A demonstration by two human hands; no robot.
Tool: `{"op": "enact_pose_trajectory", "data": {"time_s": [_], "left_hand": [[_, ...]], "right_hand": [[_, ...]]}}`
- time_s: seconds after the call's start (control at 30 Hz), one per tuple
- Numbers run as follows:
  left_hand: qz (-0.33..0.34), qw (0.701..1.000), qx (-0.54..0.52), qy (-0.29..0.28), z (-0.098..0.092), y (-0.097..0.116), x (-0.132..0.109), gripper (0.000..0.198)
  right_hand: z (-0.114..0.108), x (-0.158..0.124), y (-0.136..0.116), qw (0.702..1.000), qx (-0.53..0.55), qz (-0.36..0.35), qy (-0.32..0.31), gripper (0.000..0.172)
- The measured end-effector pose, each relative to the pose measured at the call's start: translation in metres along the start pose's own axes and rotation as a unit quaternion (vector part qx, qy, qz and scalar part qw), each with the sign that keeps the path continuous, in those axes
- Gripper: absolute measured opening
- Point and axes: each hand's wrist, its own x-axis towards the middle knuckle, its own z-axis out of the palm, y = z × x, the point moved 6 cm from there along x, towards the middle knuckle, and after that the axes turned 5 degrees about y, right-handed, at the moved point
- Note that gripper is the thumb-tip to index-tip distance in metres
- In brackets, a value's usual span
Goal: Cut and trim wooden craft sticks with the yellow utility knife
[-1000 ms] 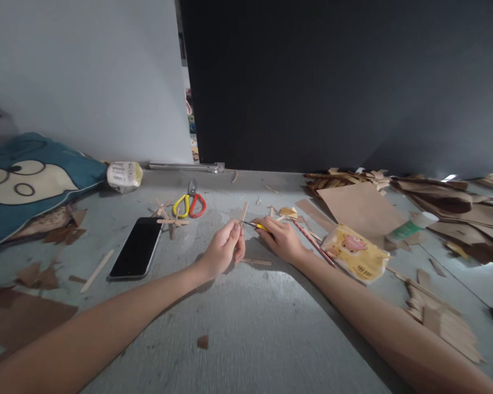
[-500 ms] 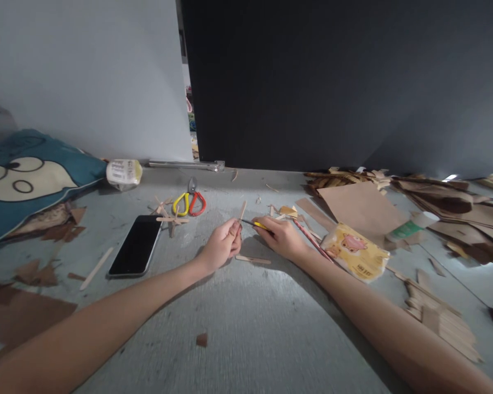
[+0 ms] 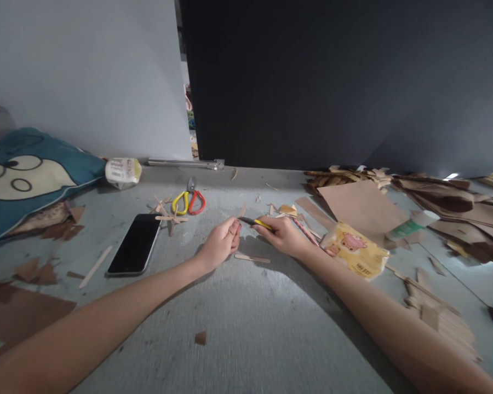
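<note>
Knife [image 3: 254, 222] rotated, yellow packet [image 3: 357, 253], print illegible

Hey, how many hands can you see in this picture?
2. The left hand, right of the phone, pinches a wooden stick; the right hand, left of the yellow packet, grips a yellow-handled tool. Neither hand is hidden.

"What's the table [image 3: 246, 339] like?"

"Grey-green and speckled, with a seam [image 3: 456, 276] running along the right side."

"And on it?"

"A phone [image 3: 135, 245] on the left, scissors [image 3: 192, 189] with one yellow and one red handle beyond it, a flat wooden stick [image 3: 252, 258] near the middle, a brown scrap [image 3: 201, 337] closer in, and piled sticks [image 3: 447, 323] far right."
</note>
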Motion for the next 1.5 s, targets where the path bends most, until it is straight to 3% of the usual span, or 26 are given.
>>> {"op": "enact_pose_trajectory", "data": {"time_s": [0.2, 0.37, 0.47, 0.57, 0.7, 0.9, 1.2, 1.3, 1.5], "left_hand": [[0.009, 1.0, 0.027, 0.001, 0.001, 0.002, -0.001, 0.058], [0.017, 1.0, 0.012, -0.005, 0.003, 0.002, -0.002, 0.057], [0.017, 1.0, 0.003, -0.014, 0.003, 0.002, -0.001, 0.057], [0.02, 1.0, 0.008, -0.001, 0.002, 0.002, 0.0, 0.056], [0.037, 0.997, 0.046, 0.042, -0.001, 0.002, 0.0, 0.048], [0.062, 0.99, 0.113, 0.064, -0.004, 0.003, -0.001, 0.032], [0.047, 0.986, 0.13, 0.098, -0.008, 0.002, -0.001, 0.027], [0.047, 0.982, 0.152, 0.107, -0.01, 0.002, -0.001, 0.027], [0.03, 0.972, 0.192, 0.129, -0.016, -0.002, -0.001, 0.027]], "right_hand": [[0.003, 0.0, 0.006, 0.991, 0.105, 0.08, -0.027, 0.051], [0.012, -0.004, 0.016, 0.952, 0.249, 0.163, -0.078, 0.052], [0.012, -0.004, 0.017, 0.939, 0.286, 0.175, -0.078, 0.053], [0.007, -0.003, 0.015, 0.955, 0.255, 0.149, -0.026, 0.057], [-0.002, -0.002, 0.007, 0.989, 0.113, 0.078, 0.058, 0.053], [0.001, -0.003, -0.004, 0.997, -0.016, 0.025, 0.066, 0.045], [0.011, -0.003, -0.009, 0.997, -0.005, 0.056, 0.06, 0.034], [0.017, -0.008, -0.016, 0.99, 0.01, 0.108, 0.091, 0.03], [0.042, -0.022, -0.027, 0.968, 0.129, 0.21, 0.039, 0.03]]}}
